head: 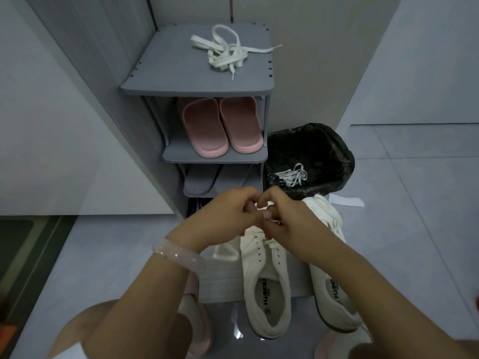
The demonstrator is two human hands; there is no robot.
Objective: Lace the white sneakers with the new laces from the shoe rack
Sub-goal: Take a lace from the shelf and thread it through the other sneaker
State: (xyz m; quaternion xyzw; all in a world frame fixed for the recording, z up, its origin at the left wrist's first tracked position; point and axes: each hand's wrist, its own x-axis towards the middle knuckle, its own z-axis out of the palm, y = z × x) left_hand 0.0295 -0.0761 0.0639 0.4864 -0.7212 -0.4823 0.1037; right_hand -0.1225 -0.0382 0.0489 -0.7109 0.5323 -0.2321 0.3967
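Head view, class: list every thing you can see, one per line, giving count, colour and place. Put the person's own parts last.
shoe rack: one, grey, against the wall
new laces: one bundle, white, on the rack's top
pink slippers: one pair, second shelf
grey slippers: one pair, third shelf
bin: one, black liner, right of the rack
old laces: one bundle, white, inside the bin
white sneakers: two, on the floor
bracelet: one, pale pink, left wrist
left hand: pinching a lace at the sneaker's eyelets
right hand: likewise
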